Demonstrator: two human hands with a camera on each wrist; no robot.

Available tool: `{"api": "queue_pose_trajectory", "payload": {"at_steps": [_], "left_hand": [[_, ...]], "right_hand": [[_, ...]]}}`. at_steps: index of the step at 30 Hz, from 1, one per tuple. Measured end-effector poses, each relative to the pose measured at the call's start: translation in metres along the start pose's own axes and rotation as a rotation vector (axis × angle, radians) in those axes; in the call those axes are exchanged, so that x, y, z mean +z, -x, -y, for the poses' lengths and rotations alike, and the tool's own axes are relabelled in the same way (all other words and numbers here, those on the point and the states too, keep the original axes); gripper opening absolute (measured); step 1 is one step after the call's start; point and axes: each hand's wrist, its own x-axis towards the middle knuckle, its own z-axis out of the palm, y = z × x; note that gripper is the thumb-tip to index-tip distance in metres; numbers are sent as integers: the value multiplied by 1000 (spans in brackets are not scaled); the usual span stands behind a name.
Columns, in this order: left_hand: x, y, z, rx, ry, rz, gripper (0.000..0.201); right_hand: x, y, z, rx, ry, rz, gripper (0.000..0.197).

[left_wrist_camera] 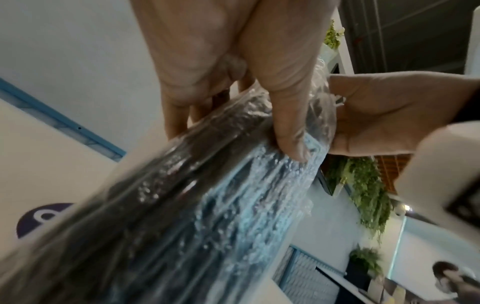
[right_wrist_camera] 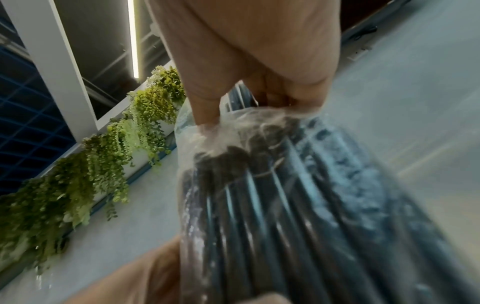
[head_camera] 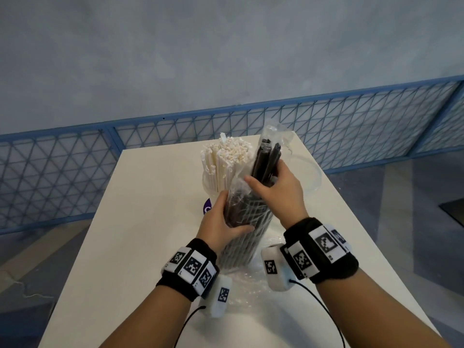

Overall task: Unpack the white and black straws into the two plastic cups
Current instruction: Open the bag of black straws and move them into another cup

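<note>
White straws (head_camera: 226,159) stand in a clear plastic cup (head_camera: 209,187) at the middle of the white table (head_camera: 140,222). A clear bag of black straws (head_camera: 244,229) leans upright in front of it, its lower end down by the tabletop. My left hand (head_camera: 233,214) grips the bag around its middle. My right hand (head_camera: 266,174) holds a few black straws (head_camera: 267,156) sticking out of the bag's open top. In the left wrist view the thumb (left_wrist_camera: 285,123) presses the bag (left_wrist_camera: 207,195). In the right wrist view my fingers (right_wrist_camera: 205,107) close on the black straws (right_wrist_camera: 272,205).
A second clear cup (head_camera: 310,172) stands behind my right hand, near the table's right edge. A crumpled clear wrapper (head_camera: 248,287) lies on the table between my wrists. A purple sticker (head_camera: 207,209) shows beside the left hand. A blue mesh fence (head_camera: 75,177) runs behind the table.
</note>
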Motion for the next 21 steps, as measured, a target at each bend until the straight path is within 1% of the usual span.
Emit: {"api": "queue_pose_trajectory", "payload": {"at_steps": [2, 5, 7, 10, 14, 16, 18, 20, 21], "left_hand": [[-1, 0, -3, 11, -20, 22, 74], [0, -1, -2, 7, -51, 25, 85], [0, -1, 0, -14, -55, 19, 86], [-2, -2, 2, -42, -68, 2, 85], [-4, -1, 6, -60, -72, -8, 83], [-4, 0, 10, -67, -56, -9, 80], [-4, 0, 13, -76, -40, -14, 78], [-5, -1, 13, -84, -35, -20, 80], [-5, -1, 14, -87, -33, -25, 81]], "right_hand": [[3, -8, 2, 58, -27, -13, 46], [14, -17, 1, 106, -134, -53, 31], [19, -19, 3, 102, -202, -31, 23], [21, -24, 10, 78, -289, -3, 20], [14, -31, 24, 17, -418, -16, 13], [8, -34, 29, -25, -479, -33, 13], [4, -34, 29, -57, -518, -11, 16], [3, -30, 24, -56, -518, 65, 22], [5, -27, 20, -46, -481, 111, 24]]}}
